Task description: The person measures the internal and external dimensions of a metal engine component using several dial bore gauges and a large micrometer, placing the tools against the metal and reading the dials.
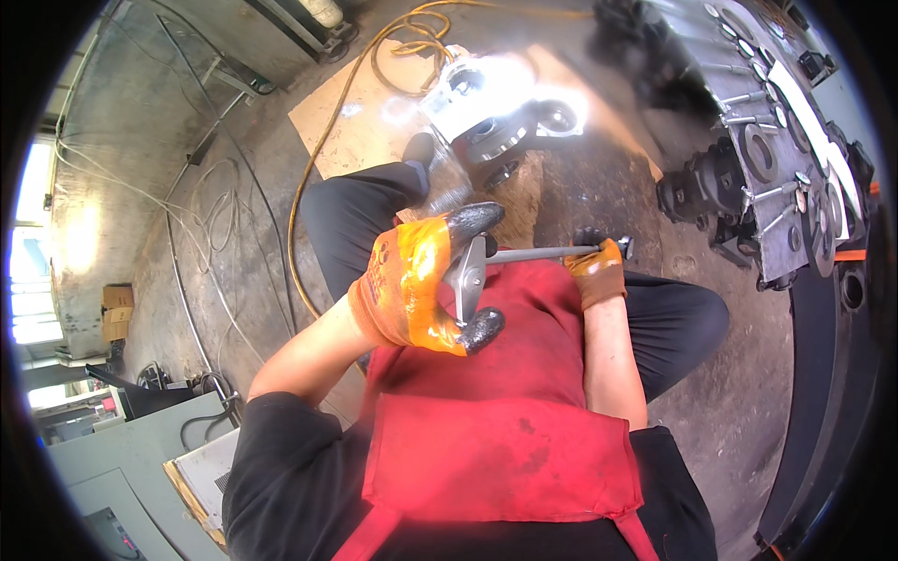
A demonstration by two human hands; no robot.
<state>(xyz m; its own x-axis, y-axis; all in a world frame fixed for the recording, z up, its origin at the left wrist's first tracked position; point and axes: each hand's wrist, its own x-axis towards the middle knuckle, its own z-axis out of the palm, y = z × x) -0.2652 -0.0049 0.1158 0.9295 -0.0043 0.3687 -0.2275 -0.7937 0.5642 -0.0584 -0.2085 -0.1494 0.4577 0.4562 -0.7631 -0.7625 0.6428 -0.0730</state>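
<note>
Both my hands wear orange work gloves with dark fingertips. Across my lap, in front of the red apron (500, 374), lies a long grey metal tool (538, 253) with a straight bar and a pivoted head. My left hand (416, 280) is curled around the head, its thumb and fingers on either side of it. At the bar's other end my right hand (597, 266) is closed around it, fingers partly hidden. Beyond my hands, round metal machine parts (496, 136) rest on the floor under strong glare. A dark ring (502, 174) lies nearer to me.
At the right stands a metal table (748, 178) with rings, bolts and washers on it. Black machined parts (703, 187) are beside it. A yellow hose (323, 150) runs along the floor past a cardboard sheet (327, 122). A grey cabinet (140, 449) stands at the lower left.
</note>
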